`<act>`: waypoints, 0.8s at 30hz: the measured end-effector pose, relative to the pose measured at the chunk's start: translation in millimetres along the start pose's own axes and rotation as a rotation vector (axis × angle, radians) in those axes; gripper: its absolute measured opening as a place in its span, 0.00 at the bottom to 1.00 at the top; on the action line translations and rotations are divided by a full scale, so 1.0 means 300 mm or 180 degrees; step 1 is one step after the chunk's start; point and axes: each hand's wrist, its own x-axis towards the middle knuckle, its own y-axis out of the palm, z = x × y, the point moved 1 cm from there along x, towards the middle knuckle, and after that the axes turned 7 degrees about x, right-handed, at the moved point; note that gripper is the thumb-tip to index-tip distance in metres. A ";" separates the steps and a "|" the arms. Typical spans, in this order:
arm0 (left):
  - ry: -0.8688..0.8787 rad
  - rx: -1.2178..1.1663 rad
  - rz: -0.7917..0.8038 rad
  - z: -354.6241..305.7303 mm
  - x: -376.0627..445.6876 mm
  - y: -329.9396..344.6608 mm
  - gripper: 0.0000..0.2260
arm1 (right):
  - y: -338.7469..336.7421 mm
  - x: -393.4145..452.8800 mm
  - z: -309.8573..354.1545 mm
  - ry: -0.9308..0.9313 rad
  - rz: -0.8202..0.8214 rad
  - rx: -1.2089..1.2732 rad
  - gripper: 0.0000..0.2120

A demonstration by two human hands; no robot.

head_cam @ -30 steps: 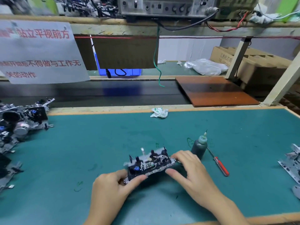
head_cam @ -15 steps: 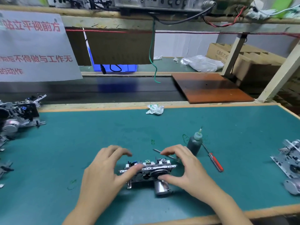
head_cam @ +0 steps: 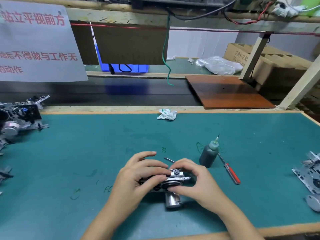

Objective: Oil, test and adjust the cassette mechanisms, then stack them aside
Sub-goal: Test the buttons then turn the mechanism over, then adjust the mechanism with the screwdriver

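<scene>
A metal cassette mechanism (head_cam: 174,177) with a silver motor can (head_cam: 172,199) on its near side is held on edge above the green mat (head_cam: 86,161), near the front middle. My left hand (head_cam: 138,177) grips its left side, fingers curled over the top. My right hand (head_cam: 192,179) grips its right side, thumb under the flywheel. Much of the mechanism is hidden by my fingers. A dark oil bottle (head_cam: 208,154) with a needle tip stands just right of my hands, beside a red-handled screwdriver (head_cam: 230,170).
A pile of cassette mechanisms (head_cam: 19,115) lies at the mat's left edge, and more mechanisms (head_cam: 310,172) lie at the right edge. A crumpled wrapper (head_cam: 167,114) sits at the back edge. A thin metal rod (head_cam: 169,160) pokes out behind my hands. A brown board (head_cam: 226,91) lies beyond.
The mechanism has been turned from lying flat to standing on edge with its motor toward me. Both hands have closed in tighter around it.
</scene>
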 end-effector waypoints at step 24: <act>-0.0119 -0.0126 -0.0058 -0.006 -0.003 0.002 0.10 | 0.003 -0.121 -0.068 -0.1299 -0.1119 -0.2770 0.17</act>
